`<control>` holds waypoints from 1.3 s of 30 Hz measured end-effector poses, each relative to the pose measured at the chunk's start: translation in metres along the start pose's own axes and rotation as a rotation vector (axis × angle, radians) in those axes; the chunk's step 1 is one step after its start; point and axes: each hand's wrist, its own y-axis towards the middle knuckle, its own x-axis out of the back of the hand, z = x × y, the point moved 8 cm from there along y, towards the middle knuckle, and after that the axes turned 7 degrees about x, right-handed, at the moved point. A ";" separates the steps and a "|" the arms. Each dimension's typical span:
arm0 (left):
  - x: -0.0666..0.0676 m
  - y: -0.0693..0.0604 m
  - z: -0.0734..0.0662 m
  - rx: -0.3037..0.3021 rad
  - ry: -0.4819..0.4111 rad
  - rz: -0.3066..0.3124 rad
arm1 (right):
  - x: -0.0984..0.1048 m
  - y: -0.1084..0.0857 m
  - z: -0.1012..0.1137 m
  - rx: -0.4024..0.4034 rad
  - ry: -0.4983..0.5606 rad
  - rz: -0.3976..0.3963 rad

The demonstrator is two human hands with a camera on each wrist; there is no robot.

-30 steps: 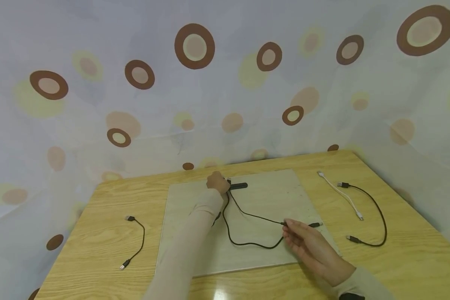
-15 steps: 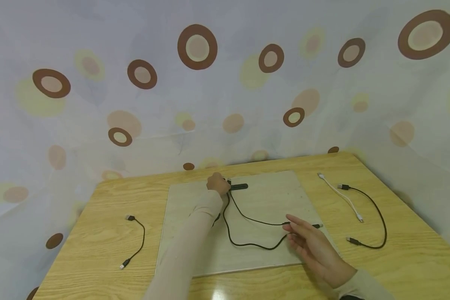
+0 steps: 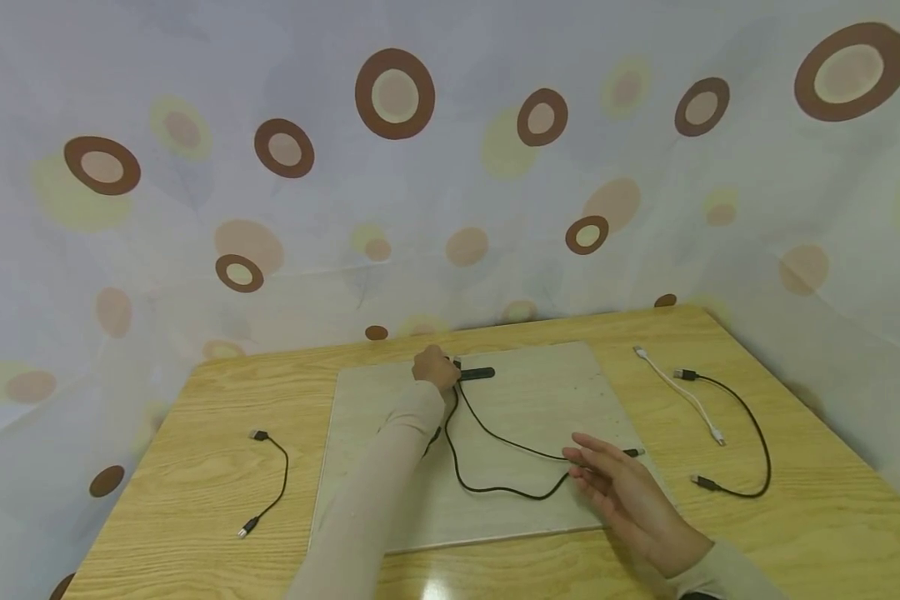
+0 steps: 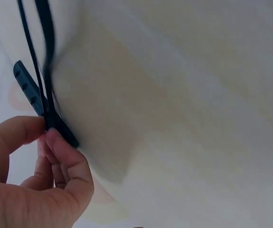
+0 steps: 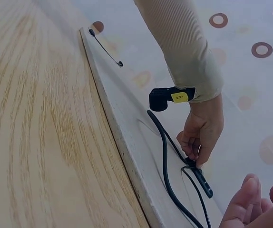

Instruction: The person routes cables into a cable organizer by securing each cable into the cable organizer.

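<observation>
On a wooden table (image 3: 172,508), to the left of the pale board (image 3: 540,400), lies a short black cable (image 3: 287,468), bent, with a plug at each end. Over the far part of the board is the left hand (image 3: 436,368); its thumb and forefinger pinch the long black cable (image 3: 498,489) right at a slim dark bar (image 3: 478,374), which sits near the board's far edge. From there the long cable crosses the board in a thick and a thin strand, both leading to the right hand (image 3: 633,502). That hand is over the board's near right part, fingers loosely extended; whether it touches the strands I cannot tell. Just past its fingers, by the board's right edge, a black plug (image 3: 632,452) shows. Right of the board lie a white cable (image 3: 672,382) and, farther out, a curved black cable (image 3: 768,458). Behind the board hangs a spotted curtain (image 3: 315,217).
</observation>
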 end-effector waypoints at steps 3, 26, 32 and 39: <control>0.002 -0.001 0.003 0.016 0.002 -0.006 | -0.001 -0.001 -0.001 -0.006 -0.001 -0.004; 0.018 -0.051 0.008 -0.281 -0.053 0.315 | -0.017 -0.003 -0.011 -0.024 -0.003 0.054; 0.037 -0.068 0.025 -0.308 0.031 0.304 | -0.023 -0.003 -0.013 -0.021 0.033 0.089; 0.077 -0.073 0.064 -0.309 0.104 0.205 | -0.034 -0.003 -0.018 -0.040 0.049 0.147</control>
